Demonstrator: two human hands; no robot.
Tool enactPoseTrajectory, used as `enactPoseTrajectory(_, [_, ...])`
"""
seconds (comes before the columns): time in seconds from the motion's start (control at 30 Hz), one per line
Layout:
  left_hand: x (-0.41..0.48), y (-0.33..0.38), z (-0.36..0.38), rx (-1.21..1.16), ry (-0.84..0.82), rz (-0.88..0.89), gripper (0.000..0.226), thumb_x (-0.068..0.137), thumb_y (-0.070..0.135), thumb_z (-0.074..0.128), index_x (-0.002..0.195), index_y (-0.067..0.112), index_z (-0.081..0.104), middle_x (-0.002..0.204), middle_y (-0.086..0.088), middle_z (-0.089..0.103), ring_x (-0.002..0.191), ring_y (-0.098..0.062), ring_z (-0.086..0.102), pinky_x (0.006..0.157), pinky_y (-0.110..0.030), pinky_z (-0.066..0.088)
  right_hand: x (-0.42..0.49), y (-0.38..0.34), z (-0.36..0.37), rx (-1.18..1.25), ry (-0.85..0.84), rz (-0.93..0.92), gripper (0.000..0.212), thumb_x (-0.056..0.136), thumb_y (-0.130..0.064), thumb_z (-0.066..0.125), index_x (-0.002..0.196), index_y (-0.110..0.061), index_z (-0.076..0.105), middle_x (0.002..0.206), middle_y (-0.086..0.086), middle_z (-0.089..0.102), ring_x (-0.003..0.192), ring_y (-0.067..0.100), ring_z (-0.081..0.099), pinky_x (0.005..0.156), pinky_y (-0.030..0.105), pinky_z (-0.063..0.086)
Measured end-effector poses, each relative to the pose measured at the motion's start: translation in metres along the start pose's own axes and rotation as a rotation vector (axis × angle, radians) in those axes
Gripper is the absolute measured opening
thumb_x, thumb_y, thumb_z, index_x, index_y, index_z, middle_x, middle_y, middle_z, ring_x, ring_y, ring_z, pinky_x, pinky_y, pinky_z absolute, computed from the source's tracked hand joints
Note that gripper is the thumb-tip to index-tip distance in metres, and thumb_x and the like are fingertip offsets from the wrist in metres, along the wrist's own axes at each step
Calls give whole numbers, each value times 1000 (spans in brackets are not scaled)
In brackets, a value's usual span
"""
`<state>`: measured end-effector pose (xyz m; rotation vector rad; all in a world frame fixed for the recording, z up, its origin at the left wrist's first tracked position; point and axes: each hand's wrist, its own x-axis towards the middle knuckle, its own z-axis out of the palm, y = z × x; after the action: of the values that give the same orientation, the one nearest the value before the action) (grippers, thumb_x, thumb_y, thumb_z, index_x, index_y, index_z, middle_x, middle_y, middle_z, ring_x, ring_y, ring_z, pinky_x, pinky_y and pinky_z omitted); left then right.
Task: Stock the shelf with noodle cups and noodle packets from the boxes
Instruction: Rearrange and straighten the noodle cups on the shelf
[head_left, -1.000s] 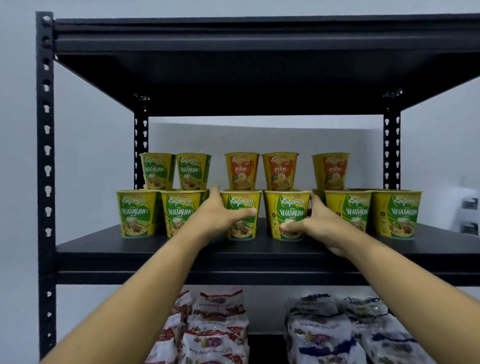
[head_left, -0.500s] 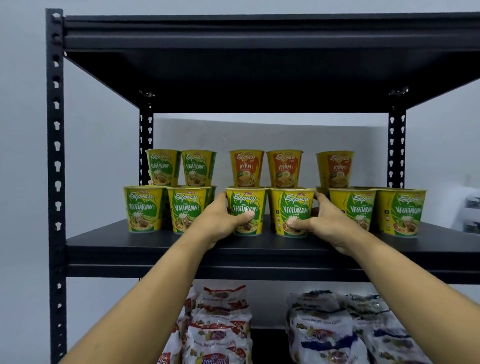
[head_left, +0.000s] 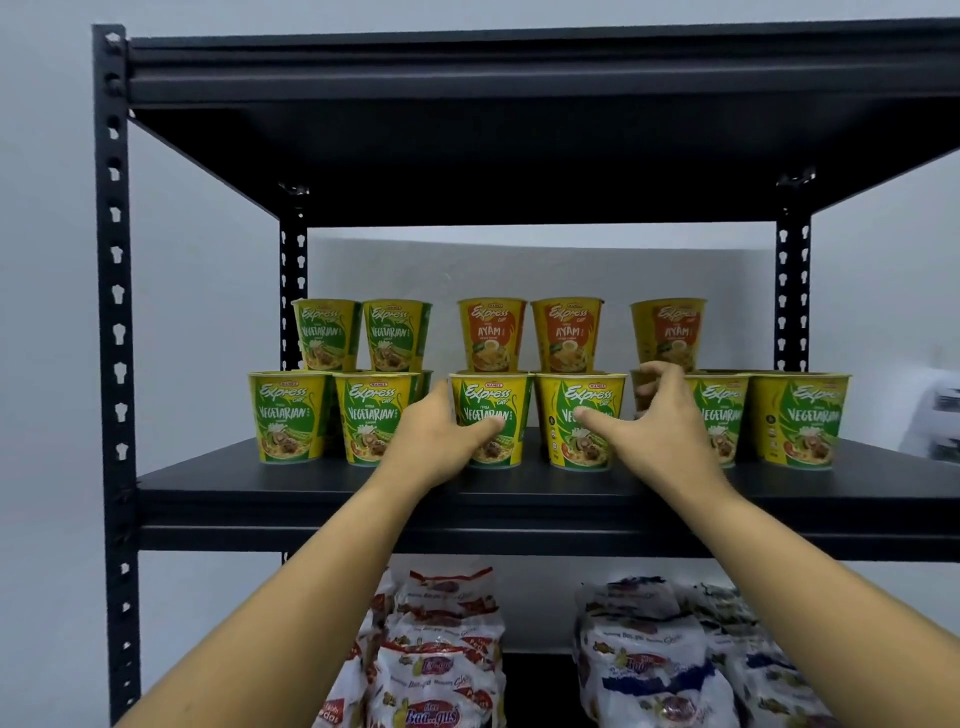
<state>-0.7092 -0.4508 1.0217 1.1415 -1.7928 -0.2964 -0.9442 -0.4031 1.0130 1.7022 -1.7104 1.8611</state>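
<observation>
Yellow-and-green vegetarian noodle cups stand in a front row on the black shelf board (head_left: 249, 486). My left hand (head_left: 436, 441) grips the third cup (head_left: 498, 397) from its left side, thumb across the label. My right hand (head_left: 660, 431) is beside the fourth cup (head_left: 587, 392). Its thumb tip lies on the label, and its fingers are spread and off the cup's right side. Behind, a second tier holds two vegetarian cups (head_left: 327, 332) and three orange Ayam cups (head_left: 491, 332).
On the shelf below lie red-printed noodle packets (head_left: 441, 649) at the left and blue-printed packets (head_left: 649, 670) at the right. A black upright (head_left: 117, 364) frames the rack's left side, and the top shelf (head_left: 519, 78) hangs overhead. No boxes are in view.
My right hand's fingers have opened and lifted away from the fourth cup. My left hand stays on the third cup. The camera has shifted slightly.
</observation>
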Motion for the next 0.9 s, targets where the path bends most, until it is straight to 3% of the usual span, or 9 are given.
enactPoseTrajectory(0.13, [-9,2,-8,143,58,64,71,92,52,70,148,14,46,132,-5,63,118,-20,60,85,-30,47,-10,-1,-3,18,88,-269,52,84,-43,79,122,-22,51,109,-6,55,99,10,55,83,32,54])
enactPoseTrajectory(0.27, [-23,3,-28,201,-16,69,70,94,50,68,154,21,44,140,-4,61,125,-19,58,104,-36,50,-14,-11,-3,-38,-164,-536,30,93,-34,71,120,-25,60,107,-15,59,102,0,56,89,29,52])
enactPoseTrajectory(0.4, [-40,0,-50,288,-67,76,50,97,45,66,142,24,59,131,3,66,117,-14,61,103,-34,51,-23,-45,6,-151,-509,-567,42,97,-48,62,135,-31,59,128,-18,59,116,-1,51,101,27,47])
enactPoseTrajectory(0.57, [-60,-14,-82,404,-69,56,33,99,45,62,124,26,71,116,6,72,104,-12,64,95,-36,55,-39,-88,41,-354,-835,-479,64,97,-67,46,151,-32,46,154,-8,47,140,15,43,114,36,38])
enactPoseTrajectory(0.73, [-70,-37,-115,500,-51,-19,28,99,47,61,113,27,74,106,8,73,95,-10,64,87,-36,56,-52,-117,81,-454,-920,-422,67,100,-67,37,151,-26,46,154,6,48,137,28,47,109,38,42])
enactPoseTrajectory(0.9, [-67,-67,-143,526,-88,-112,32,101,49,58,118,26,72,112,3,71,103,-16,62,92,-36,54,-53,-126,115,-519,-876,-278,68,99,-68,34,137,-17,58,137,8,59,117,28,58,98,40,50])
